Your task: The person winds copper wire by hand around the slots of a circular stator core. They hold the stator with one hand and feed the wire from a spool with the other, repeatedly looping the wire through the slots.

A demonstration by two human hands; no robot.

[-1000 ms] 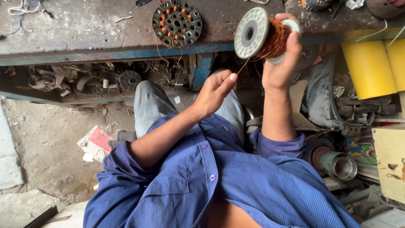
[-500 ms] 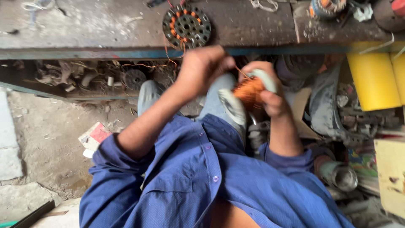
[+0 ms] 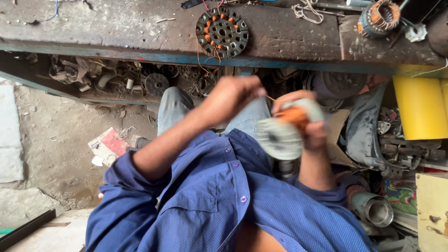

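A person in a blue button shirt sits at a worn wooden counter [image 3: 116,28], seen from above. The right hand [image 3: 305,123] is wrapped around a spool of copper wire [image 3: 287,130], which sits just below the counter's blue front edge, over the person's lap. The spool's pale round flange faces the camera and is blurred; the orange-brown winding shows just above it, under the curled right fingers [image 3: 319,135], which close around the spool's core and far flange.

The left hand [image 3: 231,95] is just to the left of the spool, level with its top. Its fingers are drawn together in a pinch. A thin copper strand [image 3: 269,97] runs from the fingertips across the short gap to the winding, so the hand is close to the spool but not touching it. Motion blur hides exactly how the fingertips meet.

On the counter, above the spool, lies a round dark motor stator [image 3: 222,32] with copper coils. A second wound coil [image 3: 379,17] sits up and to the right of the spool. A yellow panel [image 3: 420,107] stands to the spool's right.
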